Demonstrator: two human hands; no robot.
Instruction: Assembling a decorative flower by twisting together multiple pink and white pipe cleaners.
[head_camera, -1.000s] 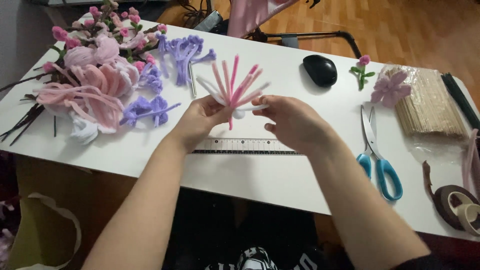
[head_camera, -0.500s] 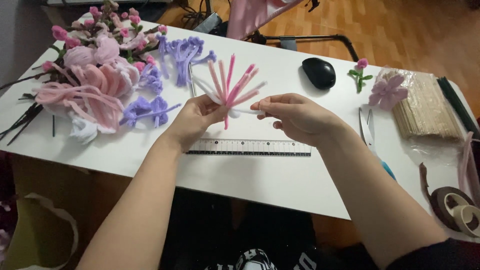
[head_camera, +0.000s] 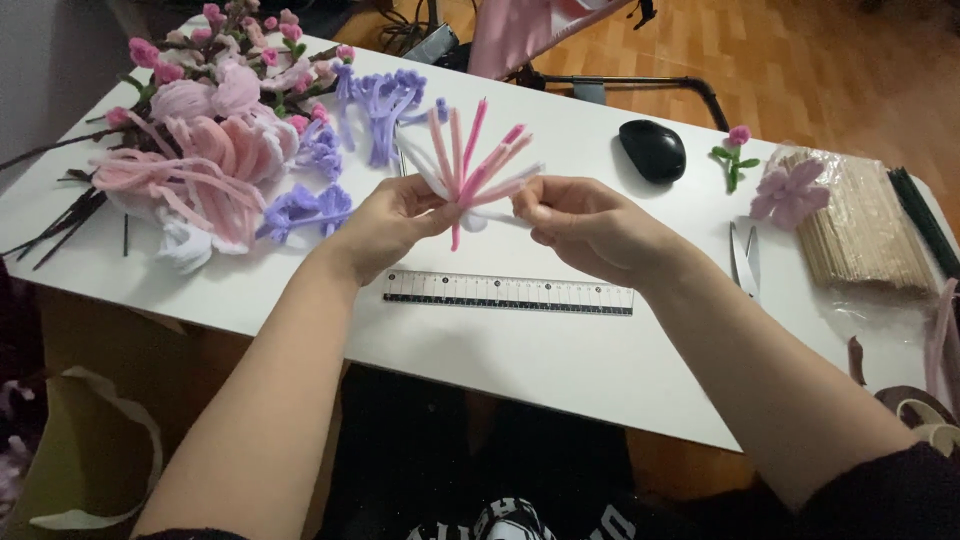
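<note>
Both hands, left hand (head_camera: 395, 222) and right hand (head_camera: 585, 225), pinch the pink-and-white pipe-cleaner bundle (head_camera: 470, 170) at frame centre, above the ruler (head_camera: 508, 293); bare bench (head_camera: 520, 360) lies below.

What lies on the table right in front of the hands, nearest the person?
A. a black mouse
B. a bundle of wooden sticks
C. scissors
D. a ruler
D: the ruler lies flat just below both hands, the left hand and right hand, which hold pink pipe cleaners.

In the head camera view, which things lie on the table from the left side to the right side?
Pink flower pile → purple flowers → ruler → black mouse → small pink bud → wooden sticks.
</note>
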